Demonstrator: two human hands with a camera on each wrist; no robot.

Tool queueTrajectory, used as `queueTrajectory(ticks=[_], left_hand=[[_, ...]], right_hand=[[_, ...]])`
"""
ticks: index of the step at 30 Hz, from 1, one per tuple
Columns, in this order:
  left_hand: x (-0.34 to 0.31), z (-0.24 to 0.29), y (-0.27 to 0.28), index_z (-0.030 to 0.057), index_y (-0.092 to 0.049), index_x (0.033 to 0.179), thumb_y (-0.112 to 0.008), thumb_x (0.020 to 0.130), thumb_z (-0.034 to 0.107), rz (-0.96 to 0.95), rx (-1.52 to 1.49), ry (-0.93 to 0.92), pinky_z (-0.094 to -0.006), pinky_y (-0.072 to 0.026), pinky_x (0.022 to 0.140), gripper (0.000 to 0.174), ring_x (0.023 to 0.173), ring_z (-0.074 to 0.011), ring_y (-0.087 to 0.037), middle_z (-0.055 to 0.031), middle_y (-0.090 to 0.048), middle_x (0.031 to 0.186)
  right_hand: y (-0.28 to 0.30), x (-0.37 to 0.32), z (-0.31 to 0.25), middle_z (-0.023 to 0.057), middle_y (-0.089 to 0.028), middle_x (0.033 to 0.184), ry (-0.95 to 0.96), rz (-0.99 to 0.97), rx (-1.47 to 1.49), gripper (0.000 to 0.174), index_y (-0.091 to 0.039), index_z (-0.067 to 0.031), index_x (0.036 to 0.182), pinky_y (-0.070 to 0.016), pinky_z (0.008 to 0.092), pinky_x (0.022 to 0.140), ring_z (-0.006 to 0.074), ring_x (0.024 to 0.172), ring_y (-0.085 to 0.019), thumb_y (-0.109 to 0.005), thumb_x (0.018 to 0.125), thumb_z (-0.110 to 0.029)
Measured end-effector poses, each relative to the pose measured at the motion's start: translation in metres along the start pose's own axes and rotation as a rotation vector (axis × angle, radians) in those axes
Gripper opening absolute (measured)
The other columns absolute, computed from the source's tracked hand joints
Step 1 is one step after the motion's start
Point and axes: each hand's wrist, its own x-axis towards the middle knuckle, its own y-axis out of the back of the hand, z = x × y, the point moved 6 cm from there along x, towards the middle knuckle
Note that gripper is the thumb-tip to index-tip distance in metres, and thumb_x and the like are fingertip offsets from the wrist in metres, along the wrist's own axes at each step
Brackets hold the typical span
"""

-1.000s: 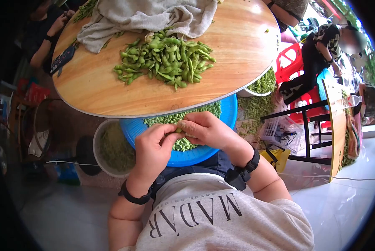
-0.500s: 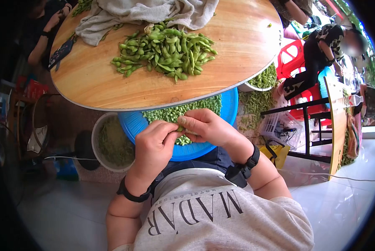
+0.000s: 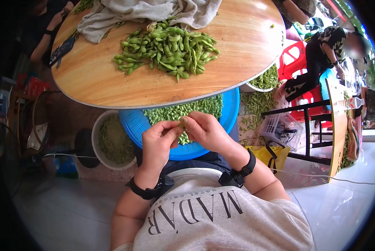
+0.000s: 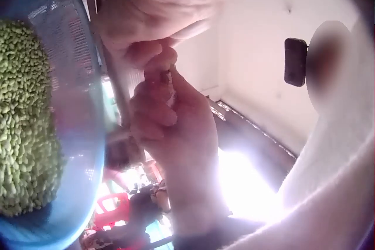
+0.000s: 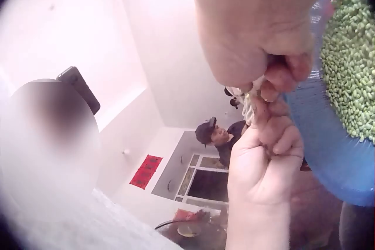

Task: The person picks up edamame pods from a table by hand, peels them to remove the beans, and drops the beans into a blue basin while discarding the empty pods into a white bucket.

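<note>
Both hands meet over a blue plastic basket (image 3: 131,127) that holds shelled green soybeans (image 3: 195,108). My left hand (image 3: 156,140) pinches a small soybean pod (image 3: 181,125) between thumb and fingers. From the other side, my right hand (image 3: 208,131) grips the same pod, its thumb on top. Fingers cover most of the pod in the head view; in the right wrist view a pale strip of pod (image 5: 249,112) shows between the two hands. Beyond the basket, a pile of unshelled soybean pods (image 3: 166,50) lies on the round wooden table (image 3: 99,90).
A grey cloth (image 3: 133,12) lies behind the pile. Left of the basket stands a white tub (image 3: 96,142) with green husks. A bowl of pods (image 3: 264,81) stands right, beside pods strewn on the floor. Other people sit around; a yellow bag (image 3: 271,155) lies at right.
Both hands stay together at the pod. The left wrist has turned and shifted slightly right, and the fingers have changed their hold a little. The head view has tilted slightly.
</note>
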Motion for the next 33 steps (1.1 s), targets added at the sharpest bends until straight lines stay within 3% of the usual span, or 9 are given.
queueTrajectory(ticks=[4,7,11,14,17,21,24,27,33], left_hand=[[0.004,-0.004,-0.002,-0.0007,-0.061,0.089,-0.060,0.082,0.003,-0.012,-0.205,0.088,-0.0185,-0.0344,0.044,0.008,0.050,-0.0055,-0.045,-0.0013,-0.057,0.067],[0.000,0.003,-0.004,-0.0009,-0.061,0.087,-0.060,0.081,0.001,0.055,0.056,-0.066,-0.0201,-0.0373,0.045,0.007,0.052,-0.0072,-0.048,-0.0031,-0.059,0.069],[-0.015,0.035,-0.013,-0.0029,-0.061,0.089,-0.060,0.080,-0.002,0.058,0.691,-0.674,-0.0204,-0.0374,0.043,0.009,0.051,-0.0065,-0.049,-0.0021,-0.056,0.068],[-0.010,0.031,-0.009,-0.0026,-0.061,0.089,-0.060,0.081,-0.001,0.030,0.666,-0.604,-0.0195,-0.0356,0.042,0.009,0.051,-0.0055,-0.047,-0.0014,-0.055,0.067],[-0.008,0.004,-0.001,0.0005,-0.063,0.088,-0.060,0.082,0.002,0.069,0.262,-0.161,-0.0195,-0.0366,0.044,0.007,0.051,-0.0052,-0.046,0.0002,-0.057,0.067],[-0.005,-0.005,-0.007,-0.0006,-0.062,0.088,-0.056,0.086,0.009,0.096,0.053,-0.101,-0.0184,-0.0310,0.042,0.011,0.048,-0.0038,-0.040,0.0011,-0.053,0.065],[0.001,-0.012,-0.007,-0.0016,-0.060,0.087,-0.055,0.087,0.012,0.051,-0.147,0.029,-0.0186,-0.0288,0.041,0.014,0.046,-0.0046,-0.038,-0.0015,-0.054,0.064],[0.003,-0.015,-0.003,-0.0008,-0.059,0.083,-0.056,0.086,0.011,-0.032,-0.356,0.211,-0.0191,-0.0291,0.041,0.013,0.045,-0.0066,-0.039,-0.0033,-0.054,0.064],[-0.001,-0.004,-0.007,0.0022,-0.057,0.080,-0.056,0.085,0.011,-0.013,-0.099,0.073,-0.0170,-0.0282,0.039,0.010,0.044,-0.0054,-0.039,-0.0025,-0.054,0.065]], right_hand=[[0.000,0.000,0.007,0.0035,-0.048,0.052,0.017,0.072,-0.024,0.032,-0.050,-0.0004,0.068,-0.0374,0.0269,0.044,0.0093,0.048,-0.045,-0.049,0.091,-0.022],[-0.002,-0.001,0.009,0.0037,-0.047,0.051,0.038,0.098,0.003,0.032,-0.049,-0.0004,0.067,-0.0369,0.0272,0.043,0.0091,0.048,-0.045,-0.049,0.091,-0.022],[-0.002,-0.002,0.008,0.0058,-0.047,0.051,-0.033,0.050,0.112,0.033,-0.048,0.0000,0.066,-0.0366,0.0285,0.042,0.0105,0.047,-0.045,-0.050,0.090,-0.022],[-0.003,-0.003,0.007,0.0036,-0.048,0.053,0.029,0.056,-0.017,0.030,-0.049,-0.0009,0.068,-0.0361,0.0259,0.044,0.0087,0.049,-0.044,-0.049,0.091,-0.020],[-0.002,-0.003,0.004,0.0038,-0.048,0.054,0.159,0.096,-0.182,0.028,-0.049,-0.0006,0.069,-0.0363,0.0253,0.045,0.0089,0.050,-0.044,-0.049,0.091,-0.018],[-0.001,-0.006,0.002,0.0063,-0.048,0.055,0.249,0.145,-0.247,0.025,-0.049,0.0004,0.069,-0.0371,0.0269,0.045,0.0117,0.049,-0.045,-0.050,0.090,-0.014],[-0.001,-0.009,-0.005,0.0149,-0.046,0.054,0.352,0.188,-0.234,0.023,-0.047,0.0001,0.067,-0.0374,0.0352,0.043,0.0312,0.047,-0.048,-0.056,0.085,-0.012],[0.003,-0.009,-0.001,0.0133,-0.049,0.057,0.363,0.076,-0.199,0.020,-0.051,0.0008,0.071,-0.0395,0.0328,0.045,0.0260,0.049,-0.050,-0.059,0.083,-0.012],[0.010,-0.002,-0.002,0.0087,-0.053,0.060,0.231,0.036,-0.156,0.023,-0.058,0.0001,0.080,-0.0411,0.0273,0.048,0.0115,0.053,-0.048,-0.070,0.076,-0.019]])
